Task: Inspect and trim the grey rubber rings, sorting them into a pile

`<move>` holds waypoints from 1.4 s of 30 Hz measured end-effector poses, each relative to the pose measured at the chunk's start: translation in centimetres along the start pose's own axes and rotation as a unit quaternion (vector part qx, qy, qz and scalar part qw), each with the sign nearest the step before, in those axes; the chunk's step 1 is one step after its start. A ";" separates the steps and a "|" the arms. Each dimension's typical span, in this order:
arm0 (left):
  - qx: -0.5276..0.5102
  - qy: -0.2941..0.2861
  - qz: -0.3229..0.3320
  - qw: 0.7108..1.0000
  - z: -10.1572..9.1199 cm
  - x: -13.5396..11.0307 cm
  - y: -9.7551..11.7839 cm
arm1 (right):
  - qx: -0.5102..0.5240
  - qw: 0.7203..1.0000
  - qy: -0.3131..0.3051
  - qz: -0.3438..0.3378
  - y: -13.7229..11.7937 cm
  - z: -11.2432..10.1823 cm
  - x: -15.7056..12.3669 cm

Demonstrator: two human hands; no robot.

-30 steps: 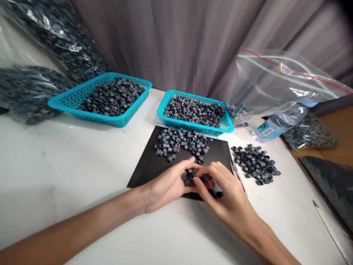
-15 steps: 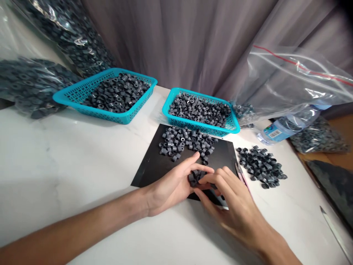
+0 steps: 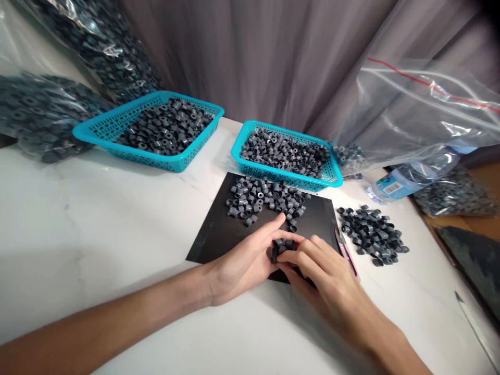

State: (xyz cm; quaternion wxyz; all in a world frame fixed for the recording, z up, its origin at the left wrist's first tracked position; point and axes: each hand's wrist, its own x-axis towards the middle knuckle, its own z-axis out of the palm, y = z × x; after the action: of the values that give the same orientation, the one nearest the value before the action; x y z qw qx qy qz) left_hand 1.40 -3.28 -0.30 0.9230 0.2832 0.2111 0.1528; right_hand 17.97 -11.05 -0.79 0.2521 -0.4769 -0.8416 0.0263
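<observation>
My left hand (image 3: 244, 263) and my right hand (image 3: 326, 284) meet over the near edge of a black mat (image 3: 219, 232). Both pinch a small cluster of grey plastic rings (image 3: 278, 247) between their fingertips. My left forefinger stretches out toward a loose heap of the same rings (image 3: 265, 198) lying at the far side of the mat. A second, darker heap of rings (image 3: 371, 234) lies on the white table to the right of the mat. A pink-handled tool (image 3: 346, 250) lies along the mat's right edge, close to my right hand.
Two turquoise baskets (image 3: 97, 138) (image 3: 236, 153) full of grey rings stand behind the mat. Clear bags of rings (image 3: 39, 114) lie at the far left, and a big clear bag (image 3: 422, 120) and a water bottle (image 3: 394, 185) at the right. A blade (image 3: 474, 328) lies near the right edge.
Both hands have stayed together on the ring cluster, with my right fingers closing further over it. The camera has shifted slightly, moving the scene right and up.
</observation>
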 end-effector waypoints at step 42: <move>0.044 0.072 -0.002 0.996 -0.3 -0.2 0.7 | 0.147 0.976 -0.022 0.160 0.7 -1.7 0.2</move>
State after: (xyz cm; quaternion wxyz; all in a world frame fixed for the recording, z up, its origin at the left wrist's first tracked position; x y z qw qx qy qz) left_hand 1.00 -2.71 -0.06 0.8924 0.3112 0.2840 0.1614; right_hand 19.23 -10.84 0.51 0.2939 -0.5622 -0.7466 0.2004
